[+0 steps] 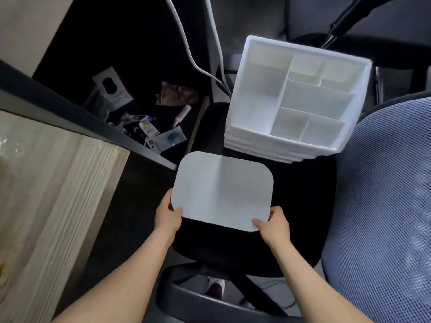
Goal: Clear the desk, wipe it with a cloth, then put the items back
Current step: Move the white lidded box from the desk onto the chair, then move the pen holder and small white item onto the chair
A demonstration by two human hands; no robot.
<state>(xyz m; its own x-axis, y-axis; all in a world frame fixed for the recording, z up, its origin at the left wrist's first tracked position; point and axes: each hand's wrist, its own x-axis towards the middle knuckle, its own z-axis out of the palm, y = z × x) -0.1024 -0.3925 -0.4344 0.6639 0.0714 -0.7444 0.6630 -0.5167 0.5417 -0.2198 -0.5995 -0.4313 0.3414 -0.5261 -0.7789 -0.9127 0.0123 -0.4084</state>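
The wooden surface [53, 194] fills the left edge of the view, and beside it an office chair with a blue mesh back [382, 206] and a black seat [300, 206] takes up the right and middle. On the far part of that seat stands a white compartmented organizer [300, 99], its sections bare. Nearer, a flat white mat with rounded corners [221, 190] hangs over the seat, well clear of the surface. Small clutter lies in a dark open box [149, 117] below the surface.

Both hands pinch the mat's near edge: the left hand [168, 215] holds one corner, thumb on top, and the right hand [275, 223] holds the other the same way.

This looks like the clearing step, with items parked on the chair. The next move probably calls for lowering the mat flat onto the seat in front of the organizer, then letting go.
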